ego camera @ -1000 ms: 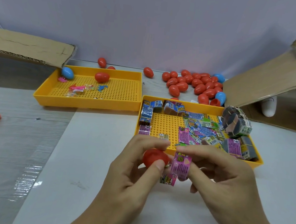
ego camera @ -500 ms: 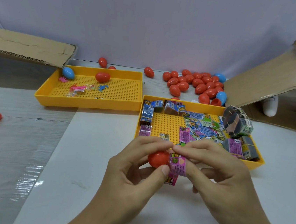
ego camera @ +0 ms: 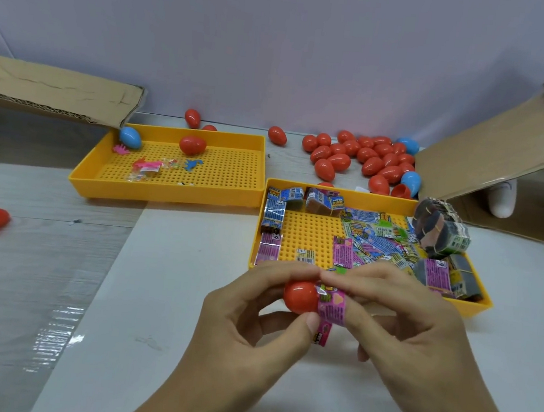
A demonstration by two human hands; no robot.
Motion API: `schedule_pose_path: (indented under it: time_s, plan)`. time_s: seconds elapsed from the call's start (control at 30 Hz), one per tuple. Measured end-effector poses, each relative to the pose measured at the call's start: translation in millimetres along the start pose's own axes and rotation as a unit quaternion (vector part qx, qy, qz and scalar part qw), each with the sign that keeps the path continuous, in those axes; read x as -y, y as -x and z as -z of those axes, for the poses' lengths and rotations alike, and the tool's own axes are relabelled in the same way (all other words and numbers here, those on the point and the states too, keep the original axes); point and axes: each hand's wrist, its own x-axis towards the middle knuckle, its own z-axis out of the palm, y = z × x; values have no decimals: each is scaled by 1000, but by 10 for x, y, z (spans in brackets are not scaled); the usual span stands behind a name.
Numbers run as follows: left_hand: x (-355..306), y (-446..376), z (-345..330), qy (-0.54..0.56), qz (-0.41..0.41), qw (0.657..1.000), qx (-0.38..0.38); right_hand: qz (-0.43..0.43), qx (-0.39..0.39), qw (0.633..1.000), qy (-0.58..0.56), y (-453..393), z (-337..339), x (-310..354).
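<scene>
Head view: a red plastic egg [ego camera: 299, 296] is held above the bench [ego camera: 187, 297], just in front of the near yellow tray [ego camera: 474, 307]. It is pinched between the thumb and curled fingers of the left hand [ego camera: 245, 320]. The right hand [ego camera: 403, 320] is curled round the egg's other end, with its fingertips pinching a pink printed label [ego camera: 332, 307] against the shell.

1 second ago the label was hanging loose beside the egg, held only at its upper edge. It has since been drawn round the shell and now sits as a tight band, with a short tail left below the left thumb. The egg itself has hardly been moved. From this the wrapping is judged to be nearly done, with the tail left to be tucked or pressed flat.

Small black print and a cartoon figure can be made out on the label, but no brand can be read. A single numeral, either 6 or 9, is seen on a pink label bundle [ego camera: 433, 273] in the near tray; the other print is too small to be read.
</scene>
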Motion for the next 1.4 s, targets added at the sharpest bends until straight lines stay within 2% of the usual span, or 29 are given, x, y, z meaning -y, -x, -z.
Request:
schedule_pose_path:
  time_s: [0.3, 0.63, 0.77, 0.9, 1.0, 1.1, 1.2, 1.4]
  plan:
    - [15, 4, 8, 4, 4, 1000, -12, 5, -1, 1000, -20, 1, 11, 22]
    - [40, -3, -4, -19, -27, 999, -25, 37, -7, 997, 63, -8, 8, 32]
    - [53, 5, 5, -19, -40, 999, -29, 47, -11, 997, 64, -2, 10, 37]
    - [51, 7, 8, -63, -68, 995, -33, 20, -37, 997, 59, 8, 14, 59]
    - [54, 3, 16, -107, -92, 989, -43, 36, -45, 994, 97, 4, 15, 109]
    - [63, 7, 11, -108, -116, 987, -37, 32, -58, 991, 116, 1, 22, 157]
    - [80, 4, 12, -100, -128, 986, -40, -4, -70, 994, 86, 13, 42, 153]
    - [85, 26, 2, -163, -191, 967, -51, -21, -60, 992, 113, 25, 29, 171]
